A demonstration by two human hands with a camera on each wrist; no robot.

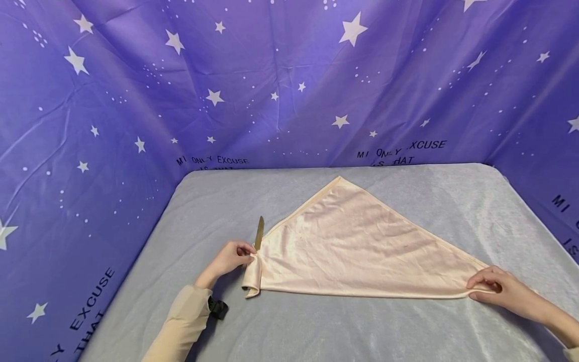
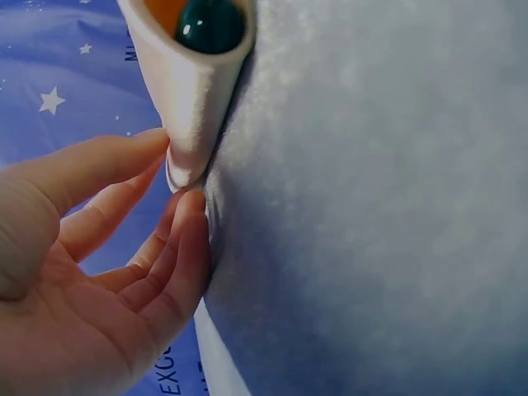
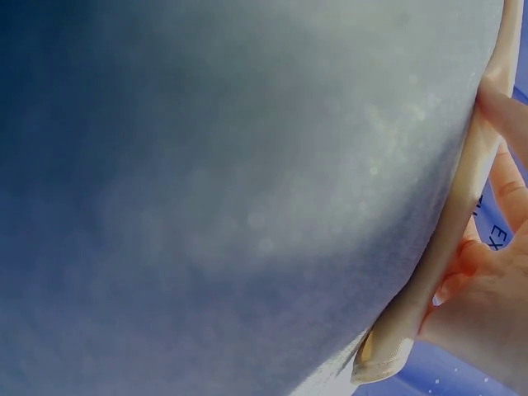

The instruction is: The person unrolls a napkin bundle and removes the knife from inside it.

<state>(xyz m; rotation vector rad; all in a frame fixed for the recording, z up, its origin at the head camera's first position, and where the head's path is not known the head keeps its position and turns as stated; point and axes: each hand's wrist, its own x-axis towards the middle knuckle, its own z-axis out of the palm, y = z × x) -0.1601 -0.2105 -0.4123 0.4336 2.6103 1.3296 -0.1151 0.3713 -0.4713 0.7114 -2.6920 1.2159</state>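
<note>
A pale cream, satin-like cloth [image 1: 362, 246] lies folded into a triangle, its long side toward me. At its left corner the cloth is wrapped round a knife [image 1: 259, 234], whose gold-coloured blade sticks out past the top of the wrap. A glossy dark green rounded end [image 2: 211, 26] shows inside the rolled cloth in the left wrist view; it looks like the knife's handle. My left hand [image 1: 232, 257] pinches the wrap between thumb and fingers. Near the right corner my right hand [image 1: 506, 290] pinches the cloth's edge, thumb on the near side.
Light grey plush fabric covers the table [image 1: 344, 332]. Purple sheeting [image 1: 280, 65] with white stars and black lettering hangs behind and along both sides. A black strap piece [image 1: 218, 307] sits at my left wrist, by the beige sleeve [image 1: 181, 317].
</note>
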